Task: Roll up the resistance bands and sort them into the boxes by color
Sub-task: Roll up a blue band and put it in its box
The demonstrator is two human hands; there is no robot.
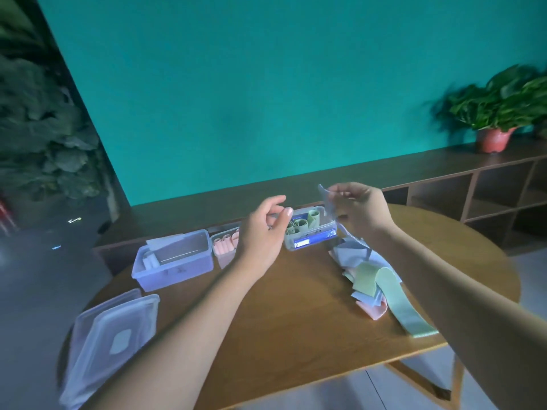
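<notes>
Head view, over a round wooden table [284, 306] before a teal wall [266, 99]. Seen raised above the far edge: right hand [359, 207], fingers pinching the top end of a pale blue band [328, 202], held up in the air with the rest trailing down toward the loose heap at right. Seen just left of it, apart from the band: left hand [263, 229], fingers loosely curled, thumb and forefinger nearly meeting, gripping nothing that could be made out (some motion blur there).

Lined up along the far side, three clear plastic boxes. At left, the largest box [174, 261], holding a white roll and what looked like a pale sheet. In the middle, partly hidden behind the left hand, a smaller box [220, 247] with pink rolled bands [223, 242] standing side by side. At right, a third box [310, 235] with green rolled bands [300, 223] inside.

Piled on the table at right, well apart from the boxes at left: a heap of unrolled bands [370, 279] in pale blue, pink and green, one long green band [399, 300] running toward the near edge.

Stacked near the front left edge: clear lids [112, 338]. Beyond the table, a low wooden shelf unit [488, 196] carrying a potted plant [500, 113].
</notes>
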